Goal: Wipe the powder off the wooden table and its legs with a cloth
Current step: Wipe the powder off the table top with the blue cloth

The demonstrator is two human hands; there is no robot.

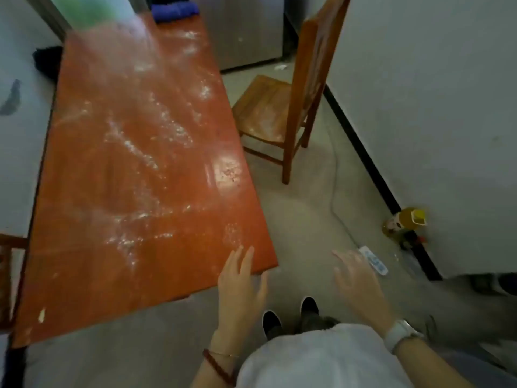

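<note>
A long reddish wooden table [92, 275] fills the left of the head view, streaked with white powder [140, 152] along its middle and right side. A folded blue cloth [174, 11] lies at the table's far end. My left hand [240, 287] hovers with straight fingers over the table's near right corner and holds nothing. My right hand [361, 287] is spread in the air above the floor, also holding nothing, with a white watch on its wrist. The table's legs are hidden under the top.
A wooden chair [282, 107] stands right of the table by the white wall. A yellow-capped bottle [405, 222] and a white power strip [375, 260] with its cable lie on the floor. A second chair's edge [8, 261] shows at the left. A grey cabinet [246, 29] stands behind.
</note>
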